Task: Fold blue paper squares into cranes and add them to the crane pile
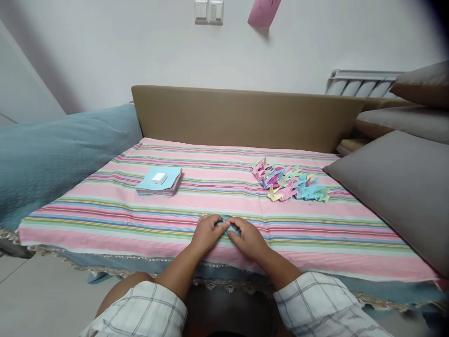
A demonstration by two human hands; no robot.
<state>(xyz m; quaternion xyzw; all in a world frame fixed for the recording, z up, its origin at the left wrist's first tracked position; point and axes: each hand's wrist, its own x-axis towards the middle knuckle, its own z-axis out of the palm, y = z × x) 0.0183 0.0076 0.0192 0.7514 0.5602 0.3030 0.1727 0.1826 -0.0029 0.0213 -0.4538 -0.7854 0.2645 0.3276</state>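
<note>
A small piece of folded blue paper (233,228) lies between my hands, just above the striped cloth near the front of the seat. My left hand (209,230) pinches it from the left, fingers curled over its far side. From the right, my right hand (247,238) grips the same paper with thumb and fingers. The fingers cover much of it, so its exact folded shape is hidden. Ahead to the right lies a group of folded paper cranes (286,181) in pink, purple, yellow, green and blue. A stack of square paper (171,177), blue on top, sits ahead to the left.
On the paper stack rests a small white block (159,178). The pink striped cloth (217,164) covers the seat. A blue covered armrest (70,150) bounds the left, a brown backrest (238,117) the rear, and grey cushions (396,187) the right.
</note>
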